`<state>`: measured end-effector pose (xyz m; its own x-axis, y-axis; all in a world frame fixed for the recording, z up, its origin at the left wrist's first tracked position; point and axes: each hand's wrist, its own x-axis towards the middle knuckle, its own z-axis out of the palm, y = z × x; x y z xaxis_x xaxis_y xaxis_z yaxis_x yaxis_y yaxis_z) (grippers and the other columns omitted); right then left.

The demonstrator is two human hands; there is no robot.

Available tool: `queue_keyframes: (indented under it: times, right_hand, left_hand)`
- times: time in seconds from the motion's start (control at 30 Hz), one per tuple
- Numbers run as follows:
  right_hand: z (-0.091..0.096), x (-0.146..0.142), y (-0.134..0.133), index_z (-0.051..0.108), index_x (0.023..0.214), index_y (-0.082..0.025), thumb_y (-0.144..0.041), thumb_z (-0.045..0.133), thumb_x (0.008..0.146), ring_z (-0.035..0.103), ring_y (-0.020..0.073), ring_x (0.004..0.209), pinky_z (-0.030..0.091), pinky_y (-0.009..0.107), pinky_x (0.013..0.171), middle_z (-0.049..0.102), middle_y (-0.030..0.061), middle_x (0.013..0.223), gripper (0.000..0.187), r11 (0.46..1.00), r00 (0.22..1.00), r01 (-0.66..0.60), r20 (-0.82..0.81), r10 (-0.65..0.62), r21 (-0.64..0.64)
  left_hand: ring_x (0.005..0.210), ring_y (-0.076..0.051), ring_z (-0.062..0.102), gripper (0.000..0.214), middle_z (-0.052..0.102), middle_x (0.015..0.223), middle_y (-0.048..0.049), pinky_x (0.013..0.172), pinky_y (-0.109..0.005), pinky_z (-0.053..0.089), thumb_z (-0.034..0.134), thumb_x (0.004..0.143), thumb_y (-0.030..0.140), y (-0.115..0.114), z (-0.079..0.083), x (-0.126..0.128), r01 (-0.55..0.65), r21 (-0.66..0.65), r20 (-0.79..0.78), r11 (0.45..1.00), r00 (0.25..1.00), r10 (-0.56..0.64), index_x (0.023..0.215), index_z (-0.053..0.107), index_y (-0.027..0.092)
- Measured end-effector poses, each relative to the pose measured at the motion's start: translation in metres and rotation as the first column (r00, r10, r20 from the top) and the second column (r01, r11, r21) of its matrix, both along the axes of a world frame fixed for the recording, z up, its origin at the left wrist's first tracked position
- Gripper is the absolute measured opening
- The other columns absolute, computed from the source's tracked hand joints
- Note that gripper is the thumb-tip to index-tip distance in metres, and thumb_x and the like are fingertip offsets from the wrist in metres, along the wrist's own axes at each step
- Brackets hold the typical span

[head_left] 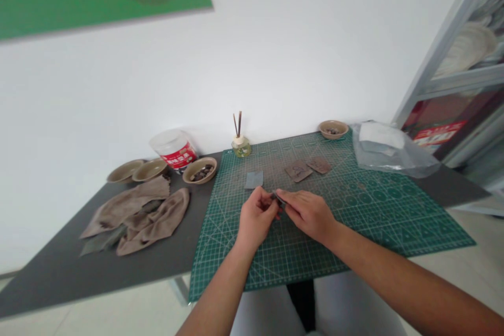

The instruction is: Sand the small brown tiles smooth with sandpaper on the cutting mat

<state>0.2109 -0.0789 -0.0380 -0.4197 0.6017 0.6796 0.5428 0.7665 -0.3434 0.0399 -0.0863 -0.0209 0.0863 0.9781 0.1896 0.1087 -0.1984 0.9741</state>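
My left hand (pixel 259 213) and my right hand (pixel 309 212) meet above the green cutting mat (pixel 232 257). Both are closed on a small dark grey piece (pixel 280 201), pinched between the fingertips; most of it is hidden, and its kind cannot be made out. Just beyond my left hand lies a light grey-blue square (pixel 254 180). Farther back, past my right hand, two brown patches with dark markings, one brown patch (pixel 298 170) and another brown patch (pixel 319 165), rest side by side on the mat.
Brown and grey cloth pieces (pixel 157 215) lie on the dark table at left. Behind them stand bowls (pixel 126 170), a red-labelled tub (pixel 173 149) and a bowl of small dark pieces (pixel 200 170). A reed diffuser (pixel 241 145), another bowl (pixel 333 129) and a plastic bag (pixel 394 149) line the back.
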Motion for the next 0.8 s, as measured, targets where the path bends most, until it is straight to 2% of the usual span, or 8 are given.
queue_keyframes:
  times: [0.07, 0.17, 0.23, 0.33, 0.43, 0.63, 0.7, 0.8]
  right_hand:
    - [0.0000, -0.0001, 0.0002, 0.055, 0.132, -0.019, -0.017, 0.049, 0.092, 0.068, 0.0186, 0.098, 0.053, 0.033, 0.089, 0.070, 0.0073, 0.115, 0.040, 1.000, 1.000, 0.006, 0.008, -0.006, -0.008]
    - [0.0017, -0.0001, 0.0007, 0.060, 0.127, -0.019, -0.021, 0.051, 0.092, 0.071, 0.0189, 0.083, 0.055, 0.031, 0.079, 0.075, 0.0066, 0.100, 0.036, 0.994, 0.998, 0.059, 0.023, -0.057, -0.092]
    - [0.0041, 0.0006, 0.0004, 0.061, 0.126, -0.021, -0.021, 0.051, 0.092, 0.071, 0.0181, 0.082, 0.055, 0.030, 0.078, 0.075, 0.0055, 0.099, 0.035, 0.990, 0.999, 0.048, -0.010, -0.050, -0.132]
    - [0.0079, 0.0023, -0.0011, 0.058, 0.128, -0.023, -0.017, 0.049, 0.092, 0.069, 0.0165, 0.095, 0.054, 0.030, 0.087, 0.072, 0.0041, 0.110, 0.038, 0.996, 0.996, -0.017, -0.089, 0.010, -0.086]
    - [0.0084, 0.0029, -0.0014, 0.055, 0.132, -0.023, -0.015, 0.047, 0.092, 0.066, 0.0166, 0.106, 0.051, 0.032, 0.095, 0.069, 0.0041, 0.119, 0.042, 0.997, 0.994, -0.070, -0.088, 0.068, -0.017]
    - [0.0027, 0.0018, -0.0004, 0.063, 0.122, -0.021, -0.022, 0.053, 0.091, 0.071, 0.0184, 0.082, 0.056, 0.030, 0.077, 0.075, 0.0052, 0.098, 0.033, 0.992, 0.997, 0.056, -0.043, -0.062, -0.117]
    - [0.0043, 0.0026, -0.0018, 0.063, 0.121, -0.022, -0.021, 0.053, 0.090, 0.071, 0.0180, 0.084, 0.055, 0.029, 0.079, 0.074, 0.0049, 0.101, 0.032, 0.994, 0.993, 0.058, -0.102, -0.067, -0.090]
    - [0.0094, 0.0034, -0.0044, 0.062, 0.119, -0.024, -0.019, 0.052, 0.090, 0.070, 0.0173, 0.090, 0.054, 0.028, 0.082, 0.073, 0.0038, 0.105, 0.031, 0.996, 0.976, 0.074, -0.200, -0.084, -0.055]
  left_hand:
    - [0.052, -0.010, 0.058, 0.020, 0.060, 0.061, 0.0050, 0.050, -0.020, 0.046, 0.065, 0.080, 0.026, -0.0010, 0.0006, 0.0003, -0.004, 0.016, 0.002, 1.000, 1.000, 0.004, 0.075, 0.046, 0.020]
    - [0.052, -0.011, 0.059, 0.021, 0.061, 0.062, 0.0038, 0.052, -0.022, 0.046, 0.065, 0.081, 0.030, -0.0018, 0.0017, 0.0008, -0.015, 0.022, 0.023, 1.000, 1.000, 0.014, 0.076, 0.047, 0.020]
    - [0.052, -0.011, 0.058, 0.023, 0.061, 0.061, 0.0038, 0.051, -0.022, 0.045, 0.066, 0.080, 0.032, -0.0017, 0.0021, 0.0007, -0.021, 0.006, 0.016, 1.000, 1.000, 0.021, 0.076, 0.047, 0.020]
    - [0.049, -0.011, 0.057, 0.023, 0.059, 0.058, 0.0049, 0.048, -0.021, 0.043, 0.064, 0.081, 0.032, -0.0013, 0.0016, -0.0002, -0.015, -0.010, -0.032, 1.000, 0.999, 0.014, 0.076, 0.046, 0.021]
    - [0.048, -0.011, 0.056, 0.021, 0.059, 0.058, 0.0055, 0.048, -0.021, 0.042, 0.063, 0.082, 0.031, -0.0019, 0.0008, -0.0009, 0.001, -0.004, -0.053, 1.000, 0.999, -0.001, 0.077, 0.046, 0.021]
    - [0.052, -0.011, 0.056, 0.022, 0.057, 0.059, 0.0046, 0.051, -0.022, 0.044, 0.064, 0.082, 0.031, -0.0022, 0.0014, -0.0007, 0.010, 0.013, 0.012, 1.000, 1.000, -0.010, 0.077, 0.045, 0.021]
    - [0.053, -0.011, 0.054, 0.020, 0.056, 0.062, 0.0042, 0.052, -0.022, 0.042, 0.064, 0.082, 0.029, -0.0013, 0.0018, -0.0011, -0.037, 0.053, -0.009, 0.998, 0.999, 0.038, 0.077, 0.047, 0.020]
    - [0.068, -0.012, 0.057, 0.017, 0.059, 0.080, 0.0000, 0.061, -0.022, 0.045, 0.064, 0.080, 0.023, 0.0002, 0.0014, -0.0019, -0.098, 0.151, -0.031, 0.984, 0.994, 0.104, 0.075, 0.048, 0.020]
